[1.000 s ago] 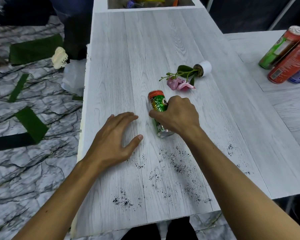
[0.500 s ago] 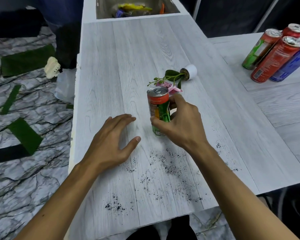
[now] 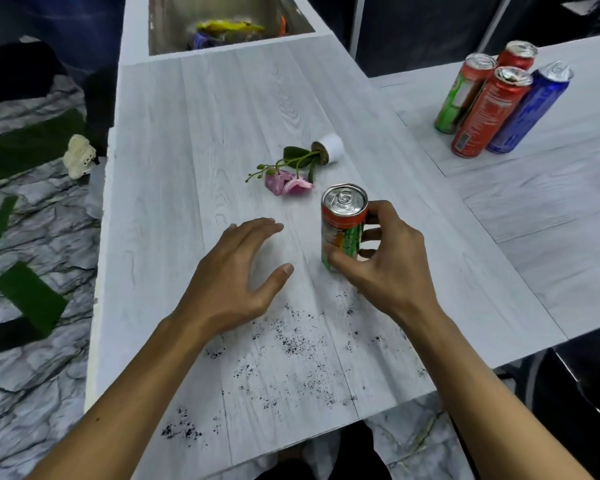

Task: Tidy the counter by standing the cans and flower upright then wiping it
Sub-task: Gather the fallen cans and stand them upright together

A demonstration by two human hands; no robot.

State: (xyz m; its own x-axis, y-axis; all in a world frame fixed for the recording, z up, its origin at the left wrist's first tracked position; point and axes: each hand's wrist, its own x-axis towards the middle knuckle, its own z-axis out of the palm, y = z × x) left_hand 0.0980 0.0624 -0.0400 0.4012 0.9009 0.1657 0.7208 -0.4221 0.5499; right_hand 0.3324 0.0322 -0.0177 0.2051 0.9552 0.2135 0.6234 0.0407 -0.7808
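Since a second ago, can (image 3: pixel 343 226) is no longer lying on its side under the palm; it is now standing upright, shiny lid and pull tab facing up, and sitting further right, nearer the flower (image 3: pixel 289 174). Label: orange band above, green below, small print too blurred to read. Right hand (image 3: pixel 387 268) is gripping the can low down, thumb pressing the near side, fingers (image 3: pixel 371 233) curling round the far side. Left hand (image 3: pixel 236 271) is staying flat on the desk (image 3: pixel 205 133), palm down, fingers spread and holding nothing, left of the can and apart from it. Flower is lying on its side just beyond the can, pink blooms pointing left, its white pot (image 3: pixel 332 149) tipped over to the right. Four cans (image 3: pixel 492 105), red, green and blue, are standing clustered on the adjoining surface, well apart to the right; their writing is unreadable. Dark specks (image 3: pixel 291 344) are scattering over the desk between the hands and the near edge. Bare desk is stretching from the flower to the sink (image 3: pixel 229 36) at the far end. Left desk edge is running just beyond the left hand, marbled floor (image 3: pixel 32 358) below it.
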